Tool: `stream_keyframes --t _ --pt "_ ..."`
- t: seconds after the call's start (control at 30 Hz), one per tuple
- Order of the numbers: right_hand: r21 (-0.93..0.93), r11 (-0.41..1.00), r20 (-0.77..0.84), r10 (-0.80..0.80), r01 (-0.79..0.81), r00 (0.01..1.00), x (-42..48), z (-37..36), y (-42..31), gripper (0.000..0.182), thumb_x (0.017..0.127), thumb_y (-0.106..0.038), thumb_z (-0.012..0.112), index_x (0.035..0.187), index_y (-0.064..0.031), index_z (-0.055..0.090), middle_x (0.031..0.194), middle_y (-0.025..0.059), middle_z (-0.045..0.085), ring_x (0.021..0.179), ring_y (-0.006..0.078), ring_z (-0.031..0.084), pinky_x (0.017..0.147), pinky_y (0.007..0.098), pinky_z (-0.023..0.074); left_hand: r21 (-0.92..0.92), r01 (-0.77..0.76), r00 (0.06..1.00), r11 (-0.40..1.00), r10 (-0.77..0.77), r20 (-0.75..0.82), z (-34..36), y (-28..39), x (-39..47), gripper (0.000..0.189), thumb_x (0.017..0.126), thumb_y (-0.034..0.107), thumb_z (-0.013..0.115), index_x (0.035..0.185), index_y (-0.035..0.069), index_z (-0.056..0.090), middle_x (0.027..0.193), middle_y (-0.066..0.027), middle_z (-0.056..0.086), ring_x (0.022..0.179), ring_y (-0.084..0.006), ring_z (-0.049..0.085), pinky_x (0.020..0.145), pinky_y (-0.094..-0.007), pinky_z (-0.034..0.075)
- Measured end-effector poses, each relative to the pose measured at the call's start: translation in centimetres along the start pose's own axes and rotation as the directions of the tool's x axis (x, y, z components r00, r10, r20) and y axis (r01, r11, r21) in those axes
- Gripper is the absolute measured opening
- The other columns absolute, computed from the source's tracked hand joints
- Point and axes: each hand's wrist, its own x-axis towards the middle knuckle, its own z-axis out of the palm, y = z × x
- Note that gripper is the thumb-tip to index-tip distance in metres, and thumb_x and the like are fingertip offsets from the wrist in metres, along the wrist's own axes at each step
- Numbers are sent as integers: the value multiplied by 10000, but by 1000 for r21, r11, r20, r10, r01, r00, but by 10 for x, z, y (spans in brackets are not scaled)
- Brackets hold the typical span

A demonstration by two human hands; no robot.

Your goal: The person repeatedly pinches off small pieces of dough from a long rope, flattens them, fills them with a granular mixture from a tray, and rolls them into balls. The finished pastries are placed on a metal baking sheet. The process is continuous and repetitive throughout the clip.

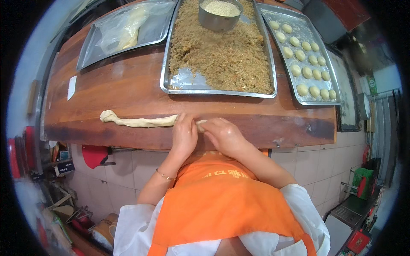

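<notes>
A long rope of pale dough (pixel 144 122) lies along the near edge of the wooden table, with a thicker, folded lump at its left end. My left hand (pixel 185 132) is closed around the rope near its right end. Just beside it, my right hand (pixel 224 132) pinches the short tip of the dough that shows between the two hands. The fingertips of my right hand are partly hidden behind the hand itself.
Beyond my hands, a metal tray (pixel 221 93) holds crumbly brown filling and a metal bowl (pixel 217 22) of pale seeds. Dough balls fill a floured tray (pixel 320 103) at right. On the left tray (pixel 153 28), plastic covers more dough. A white card (pixel 72 88) lies nearby.
</notes>
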Motion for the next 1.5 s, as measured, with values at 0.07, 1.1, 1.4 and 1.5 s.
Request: stream_keyframes --t 0.07,1.1,1.4,1.5 --pt "54 998 -72 31 -27 997 -2 -17 2 196 854 -15 643 1044 -46 681 991 140 675 916 325 664 762 396 546 50 -49 998 998 51 -42 -2 9 19 228 850 -68 546 1058 -7 618 1006 -192 594 977 -397 575 853 -449 470" --pt "227 950 -348 286 -216 893 -43 -81 38 220 869 66 590 1039 -29 691 913 126 680 774 234 673 666 311 528 398 -589 795 703 417 440 55 24 56 682 867 211 656 1498 193 399 1605 -87 272 1498 -282 208 1190 -524 41" --pt "-11 964 -274 254 -267 928 5 -96 65 260 848 -41 691 1101 -14 641 1013 167 663 951 345 659 797 405 535 296 -630 774 718 550 313 53 31 49 661 818 99 674 1435 88 438 1528 -146 380 1435 -318 339 1159 -518 228" --pt "-194 903 -222 339 -383 914 27 -121 83 358 817 -89 743 1139 1 616 1089 206 643 1006 374 645 848 438 531 256 -509 853 822 442 279 37 31 29 615 825 99 676 1399 39 463 1479 -164 422 1406 -327 370 1128 -494 299"
